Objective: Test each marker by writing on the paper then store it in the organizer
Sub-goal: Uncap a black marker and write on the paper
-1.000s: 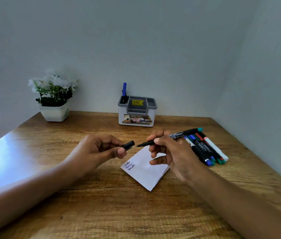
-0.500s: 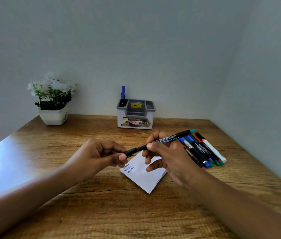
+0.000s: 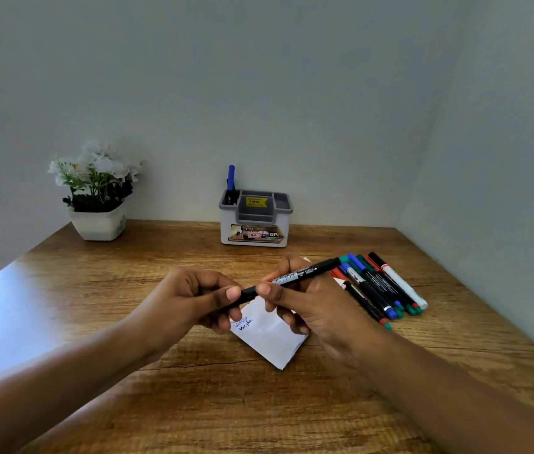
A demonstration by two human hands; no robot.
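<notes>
Left hand: fingers curled, thumb and forefinger pinching the left end of the black marker. Right hand: also curled, thumb and forefinger gripping the barrel beside its printed label. The marker slopes up to the right, held above the paper, which lies flat on the worktop with short scribbles at its left corner (words unreadable). Just right of the hands, loose markers lie side by side. At the back wall stands the organizer, a blue marker upright in its left compartment. Flower pot back left.
</notes>
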